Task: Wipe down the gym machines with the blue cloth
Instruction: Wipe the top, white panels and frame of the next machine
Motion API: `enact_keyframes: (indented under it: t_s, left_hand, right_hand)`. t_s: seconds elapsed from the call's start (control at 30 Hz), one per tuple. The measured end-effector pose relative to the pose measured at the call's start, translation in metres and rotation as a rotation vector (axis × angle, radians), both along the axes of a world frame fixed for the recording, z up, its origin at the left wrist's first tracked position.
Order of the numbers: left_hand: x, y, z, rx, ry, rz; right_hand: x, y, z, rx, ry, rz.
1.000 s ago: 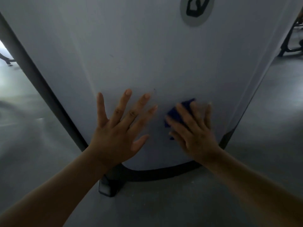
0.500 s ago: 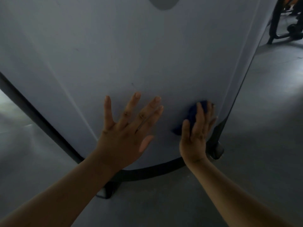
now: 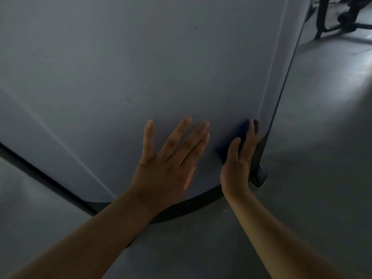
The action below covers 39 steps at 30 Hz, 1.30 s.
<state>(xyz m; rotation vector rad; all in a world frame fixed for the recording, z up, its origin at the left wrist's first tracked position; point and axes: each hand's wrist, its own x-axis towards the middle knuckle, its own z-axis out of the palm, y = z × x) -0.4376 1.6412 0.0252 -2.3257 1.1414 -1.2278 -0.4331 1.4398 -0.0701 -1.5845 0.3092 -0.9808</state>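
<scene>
Pressing the cloth (image 3: 240,135) to the panel (image 3: 141,67), I have the right hand (image 3: 239,160) low on the machine, close against its right edge. The cloth sits under that palm and its fingers, and only a blue strip shows on the thumb side. Its long axis runs up and a little right, in line with the fingers.

The relation I steer by is this: the panel's edge lies just right of the fingertips, so there is almost no surface left that way. The broad grey face stretches up and to the left. Below the wrist comes the dark trim (image 3: 191,204), with a foot (image 3: 259,176) beside it on the floor (image 3: 322,158). I judge the next stroke wants to go upward along the edge or back leftward.

The right hand is flat, not clenched: fingers straight and together, thumb out over the cloth, pinning it by pressure and not by a pinch. The left hand (image 3: 167,160) is nearer the panel's middle, released, fingers spread and laid flat on the bare surface, holding nothing; I take it as a brace. Another machine's frame (image 3: 326,17) stands well apart, top right.
</scene>
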Motion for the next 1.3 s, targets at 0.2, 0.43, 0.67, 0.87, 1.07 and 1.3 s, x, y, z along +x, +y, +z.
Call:
enact_keyframes:
  t_s: [0.2, 0.43, 0.67, 0.87, 1.07, 1.3]
  left_hand:
    - [0.001, -0.028, -0.006, 0.093, 0.03, -0.022]
    - [0.005, -0.045, -0.022, 0.127, 0.001, -0.006]
    - [0.008, -0.046, -0.027, 0.12, -0.044, -0.006]
    - [0.008, -0.065, -0.035, 0.151, -0.021, 0.004]
    - [0.015, -0.09, -0.05, 0.208, -0.036, -0.008]
    - [0.018, -0.088, -0.05, 0.218, -0.045, -0.011]
  right_hand:
    - [0.01, -0.018, -0.061, 0.579, 0.119, -0.099]
    - [0.034, -0.042, -0.059, 0.524, 0.021, -0.132]
    - [0.034, -0.041, -0.127, 0.723, 0.211, -0.185]
    - [0.049, -0.068, -0.096, 0.566, 0.047, -0.178]
    - [0.051, -0.083, -0.128, 0.72, 0.199, -0.189]
    - [0.065, -0.108, -0.135, 0.635, 0.214, -0.215]
